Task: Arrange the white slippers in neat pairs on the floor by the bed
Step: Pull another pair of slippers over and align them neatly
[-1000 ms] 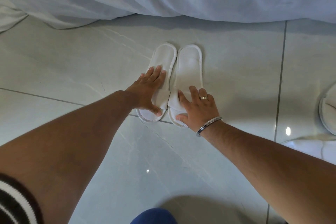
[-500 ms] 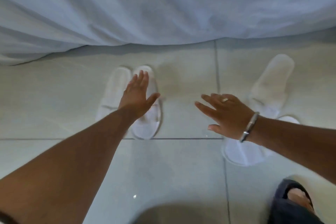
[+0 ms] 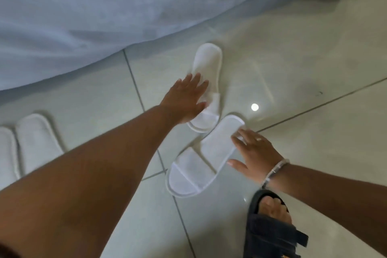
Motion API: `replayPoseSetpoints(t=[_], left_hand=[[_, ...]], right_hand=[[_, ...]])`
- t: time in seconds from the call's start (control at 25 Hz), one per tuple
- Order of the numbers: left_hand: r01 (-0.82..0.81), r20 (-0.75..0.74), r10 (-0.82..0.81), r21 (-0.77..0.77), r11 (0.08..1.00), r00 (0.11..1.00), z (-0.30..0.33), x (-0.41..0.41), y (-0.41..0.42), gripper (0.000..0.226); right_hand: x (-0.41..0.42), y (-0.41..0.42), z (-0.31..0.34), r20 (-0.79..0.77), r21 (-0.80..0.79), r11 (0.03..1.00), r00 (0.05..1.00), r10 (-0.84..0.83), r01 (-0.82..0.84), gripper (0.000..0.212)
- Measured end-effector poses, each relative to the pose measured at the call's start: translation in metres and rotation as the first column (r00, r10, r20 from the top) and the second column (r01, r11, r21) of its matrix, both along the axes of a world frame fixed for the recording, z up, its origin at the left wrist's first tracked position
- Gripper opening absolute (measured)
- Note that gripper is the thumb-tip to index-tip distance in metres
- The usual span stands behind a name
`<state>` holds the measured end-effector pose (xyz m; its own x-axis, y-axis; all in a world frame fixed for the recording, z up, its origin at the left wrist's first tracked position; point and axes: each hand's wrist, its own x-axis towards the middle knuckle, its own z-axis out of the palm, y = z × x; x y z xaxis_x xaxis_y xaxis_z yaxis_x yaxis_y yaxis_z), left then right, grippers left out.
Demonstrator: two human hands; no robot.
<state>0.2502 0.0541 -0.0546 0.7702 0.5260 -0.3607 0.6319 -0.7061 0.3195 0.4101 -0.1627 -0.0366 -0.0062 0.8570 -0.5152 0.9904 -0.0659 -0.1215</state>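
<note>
A: Start at the left. What lies at nine o'clock?

B: A finished pair [image 3: 25, 144] of white slippers, side by side and touching, on the tiled floor [image 3: 293, 69], partly cut off by the frame edge and by the left forearm. Above them, from nine round to one o'clock, hangs the pale sheet [image 3: 104, 16] of the bed, its hem resting on the tiles.

A: And the left hand?

B: The left hand [image 3: 185, 101] sits near the middle, palm down, fingers spread wide and flat. It lies over the left edge and strap of the far slipper [image 3: 207, 73], pressing rather than gripping. That slipper runs toward twelve o'clock, its open toe end nearest the camera.

A: The other loose slipper?

B: The near slipper [image 3: 201, 159] lies just at five o'clock from the far one, slanted, its rounded heel end pointing to one o'clock and its toe band to seven. The two nearly meet at the far slipper's toe; whether they touch I cannot tell.

A: The right hand?

B: The right hand [image 3: 255, 153], with a ring and a bracelet [image 3: 274, 172], rests open on the near slipper's right edge, fingers apart, thumb alongside the rim, nothing clasped.

A: Anything at five o'clock?

B: A foot in a dark sandal [image 3: 272, 228], on the tiles, just below the right wrist.
</note>
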Motion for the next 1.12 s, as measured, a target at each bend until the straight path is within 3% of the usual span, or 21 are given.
replayPoseSetpoints(t=[0.08,0.2,0.4,0.6,0.84,0.92,1.12], left_hand=[[0.086,-0.089,-0.083,0.033,0.996,0.993,-0.01,0.011,0.0,0.073],[0.082,-0.085,-0.076,0.069,0.994,0.993,-0.019,0.005,-0.004,0.075],[0.019,-0.109,-0.013,0.055,0.998,0.994,-0.018,0.013,-0.01,0.075],[-0.174,-0.046,0.177,0.067,0.982,0.983,-0.018,0.015,-0.028,0.082],[-0.141,-0.001,0.142,0.133,0.981,0.99,-0.03,0.019,-0.058,0.094],[-0.198,0.067,0.192,0.102,0.975,0.979,-0.037,0.053,-0.075,0.095],[-0.254,0.048,0.25,0.109,0.961,0.967,-0.039,0.094,-0.094,0.094]], right_hand=[[0.011,0.015,-0.01,0.038,0.026,0.999,0.998,-0.041,0.04,0.084],[0.037,0.046,-0.023,0.119,0.03,0.991,0.984,-0.13,0.127,0.1],[0.109,0.101,-0.04,0.115,0.045,0.987,0.98,-0.16,0.156,0.099],[0.107,0.1,-0.029,0.04,0.261,0.963,0.996,-0.076,0.063,0.084],[0.124,0.078,-0.031,0.075,0.194,0.981,0.997,0.002,-0.016,0.088],[0.167,0.089,-0.028,0.142,0.139,0.987,0.988,0.066,-0.086,0.086],[0.193,0.087,-0.032,0.154,0.075,0.958,0.953,0.262,-0.275,0.084]])
